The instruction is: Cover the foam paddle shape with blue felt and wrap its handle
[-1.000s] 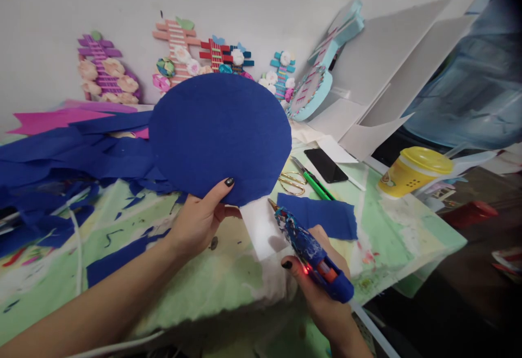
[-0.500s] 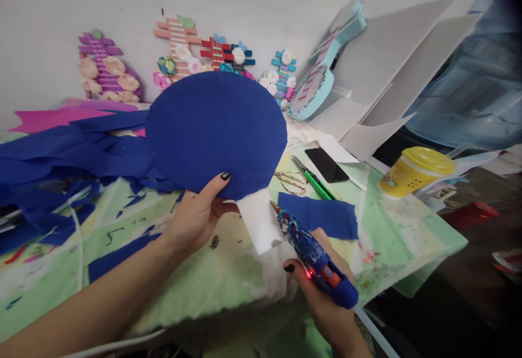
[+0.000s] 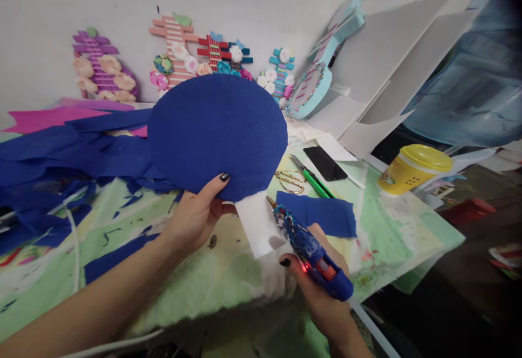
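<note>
Two hands at work: left hand [image 3: 196,217] on blue disc [image 3: 220,135], right hand [image 3: 320,295] on glue gun [image 3: 305,246]

Blue disc sits mid-frame, tilted up, face toward us. Left hand, lower centre-left, pinches its bottom edge: thumb flat on the front, other fingers behind and mostly hidden, so can't tell how they're spaced. White tab [image 3: 259,227] sticks out below the disc, just right of those fingers.

Right hand, lower centre-right, is wrapped round the glue gun. Thumb lies along the near side; remaining fingers mostly behind the body, spacing can't be told. Nozzle points up-left at the tab's right edge; contact unclear from where I'm standing. Red light glows near the thumb. White rod [image 3: 373,328] runs off the gun's back end toward the bottom of the frame.

Right of centre, on the green tablecloth [image 3: 216,293]: blue strip [image 3: 326,217] behind the gun, gold scissors [image 3: 291,181], green cutter [image 3: 316,184] and black phone [image 3: 325,163] close by. Yellow cup [image 3: 411,173] further right. Blue scraps [image 3: 101,149] heaped at left, pink sheet [image 3: 53,121] behind them. Light-blue guitar shape [image 3: 312,86] leans at upper right of centre, beside grey boards [image 3: 391,56].
</note>
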`<state>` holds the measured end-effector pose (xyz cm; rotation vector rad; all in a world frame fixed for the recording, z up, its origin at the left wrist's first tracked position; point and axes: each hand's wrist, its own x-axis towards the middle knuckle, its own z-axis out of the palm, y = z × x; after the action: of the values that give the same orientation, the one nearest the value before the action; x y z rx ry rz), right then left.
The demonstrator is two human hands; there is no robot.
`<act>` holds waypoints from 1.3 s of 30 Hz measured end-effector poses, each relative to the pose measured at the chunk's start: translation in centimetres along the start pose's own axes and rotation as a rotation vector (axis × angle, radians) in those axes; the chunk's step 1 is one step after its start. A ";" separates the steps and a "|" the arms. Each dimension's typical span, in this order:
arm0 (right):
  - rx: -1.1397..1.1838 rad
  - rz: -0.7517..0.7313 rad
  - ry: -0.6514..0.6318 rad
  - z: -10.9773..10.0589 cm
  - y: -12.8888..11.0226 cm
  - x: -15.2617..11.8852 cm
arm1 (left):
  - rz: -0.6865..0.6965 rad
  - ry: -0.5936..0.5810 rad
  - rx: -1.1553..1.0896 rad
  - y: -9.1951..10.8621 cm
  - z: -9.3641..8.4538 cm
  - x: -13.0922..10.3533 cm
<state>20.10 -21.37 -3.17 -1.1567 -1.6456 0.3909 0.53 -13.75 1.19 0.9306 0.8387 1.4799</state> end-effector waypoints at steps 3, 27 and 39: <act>-0.008 -0.018 0.002 -0.1 -0.2 0.1 | 0.006 0.013 0.003 -0.1 0.0 0.1; 0.021 -0.006 0.068 0.1 -0.3 -0.4 | 0.007 0.056 0.010 0.2 -0.4 0.6; 0.019 0.014 -0.009 -0.1 0.0 -0.5 | -0.007 0.061 -0.004 0.3 -0.1 0.4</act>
<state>20.21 -21.83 -3.39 -1.1542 -1.6395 0.4202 0.28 -13.39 1.41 0.8825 0.8825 1.5099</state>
